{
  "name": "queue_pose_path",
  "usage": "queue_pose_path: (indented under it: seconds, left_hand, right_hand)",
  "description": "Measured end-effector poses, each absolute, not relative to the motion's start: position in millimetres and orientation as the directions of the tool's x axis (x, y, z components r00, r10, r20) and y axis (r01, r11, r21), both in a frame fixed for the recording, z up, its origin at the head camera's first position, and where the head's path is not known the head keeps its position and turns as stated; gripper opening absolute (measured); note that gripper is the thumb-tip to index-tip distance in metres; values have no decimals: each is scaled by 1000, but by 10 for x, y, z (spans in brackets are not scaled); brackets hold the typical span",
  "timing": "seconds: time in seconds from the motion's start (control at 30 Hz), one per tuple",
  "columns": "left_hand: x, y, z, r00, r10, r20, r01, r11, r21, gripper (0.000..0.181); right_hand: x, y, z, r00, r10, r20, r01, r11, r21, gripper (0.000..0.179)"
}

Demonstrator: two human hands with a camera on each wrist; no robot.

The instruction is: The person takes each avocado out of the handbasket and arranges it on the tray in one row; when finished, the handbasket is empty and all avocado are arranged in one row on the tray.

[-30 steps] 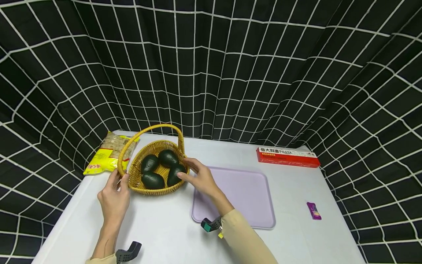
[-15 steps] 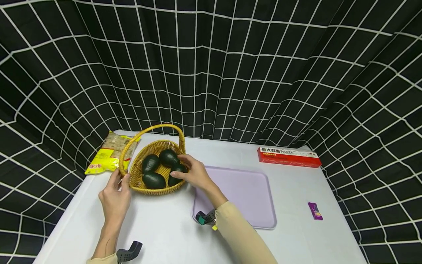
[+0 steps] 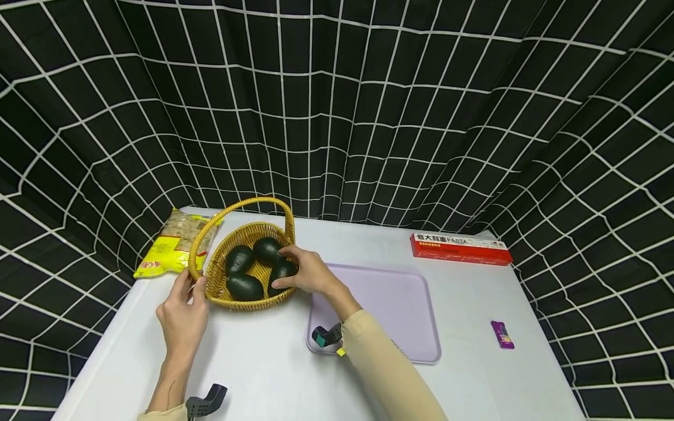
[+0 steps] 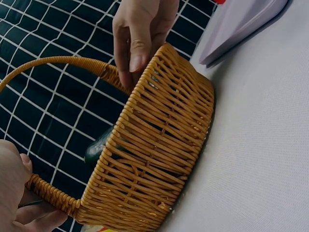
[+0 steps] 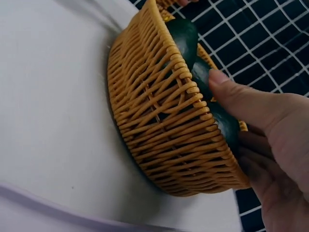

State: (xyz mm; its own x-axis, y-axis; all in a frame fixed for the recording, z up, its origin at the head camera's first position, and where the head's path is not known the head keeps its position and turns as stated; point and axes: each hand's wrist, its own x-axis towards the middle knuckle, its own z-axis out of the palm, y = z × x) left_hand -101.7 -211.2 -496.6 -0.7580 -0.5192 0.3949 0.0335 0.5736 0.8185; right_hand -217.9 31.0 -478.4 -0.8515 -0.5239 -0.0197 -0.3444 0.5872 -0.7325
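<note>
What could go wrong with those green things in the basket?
The right grip has its thumb and fingers about the nearest avocado; its skin looks smooth, so it might slip.

The other avocados lie close by, so lifting this one might make them roll.

The left grip is holding the base of the handle, so a pull there might tip the basket.
</note>
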Motion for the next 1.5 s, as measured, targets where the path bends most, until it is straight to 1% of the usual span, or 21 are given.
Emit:
queue_pose_path:
  seconds: [0.13, 0.27, 0.5, 0.77, 0.9, 1.0, 1.2, 1.33, 1.5]
  left_hand:
    - [-1018, -2113, -4960, -757, -522, 393, 31, 572, 820, 41]
    - [-1014, -2118, -4955, -752, -527, 395, 31, 570, 821, 41]
    - [-1013, -2116, -4971, -755, -528, 389, 28, 568, 823, 42]
    - [-1015, -2117, -4983, -749, -527, 403, 36, 574, 818, 42]
    - [-1014, -2117, -4980, -748, -527, 403, 35, 575, 817, 42]
    - [-1014, -2114, -4984, -749, -528, 400, 31, 575, 817, 42]
    - [-1021, -2115, -4995, -749, -528, 400, 32, 574, 818, 42]
    - [-1020, -2122, -4993, -748, -530, 399, 32, 572, 820, 42]
    - [-1010, -2121, -4976, -754, -530, 387, 25, 566, 824, 44]
  right_hand:
    - [-2186, 277, -4777, -830, -557, -21, -403, 626, -668, 78]
    - [-2186, 219, -4779, -827, -562, -26, -421, 648, -634, 80]
    - [-2186, 141, -4799, -837, -546, -43, -402, 667, -627, 84]
    - [-2170, 113, -4875, -858, -513, -11, -386, 660, -645, 84]
    - [-2133, 99, -4894, -862, -507, -18, -382, 673, -634, 86]
    - [-2117, 109, -4885, -852, -522, -26, -394, 675, -624, 83]
    - [-2146, 155, -4831, -809, -586, -49, -440, 659, -610, 72]
    - [-2154, 145, -4815, -791, -610, -43, -470, 652, -594, 71]
    - [-2150, 111, -4809, -792, -609, -32, -482, 657, -580, 71]
